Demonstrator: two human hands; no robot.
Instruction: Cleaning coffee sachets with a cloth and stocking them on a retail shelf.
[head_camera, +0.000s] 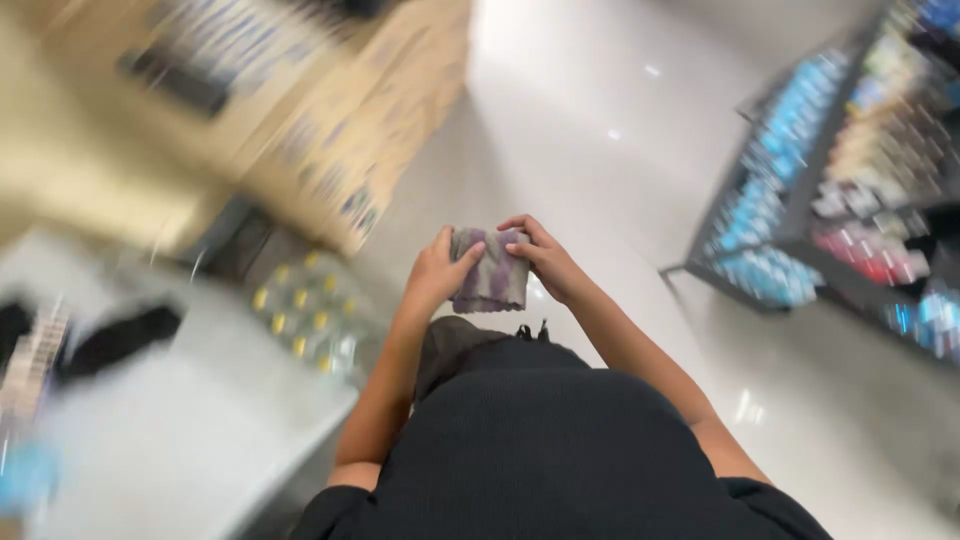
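Note:
A small folded cloth (492, 272), grey with purple patches, is held up in front of my body over the floor. My left hand (437, 270) grips its left edge, thumb across the front. My right hand (545, 258) grips its right edge and top, fingers curled over the upper corner. Both hands are shut on the same cloth. The whole view is blurred by movement.
A white counter (190, 430) runs along the left, bearing dark items and a pack of bottles with yellow caps (305, 310). A large cardboard box (330, 130) stands behind it. A dark shelf rack (850, 190) of colourful packages stands at right. Glossy white floor (600, 130) lies between.

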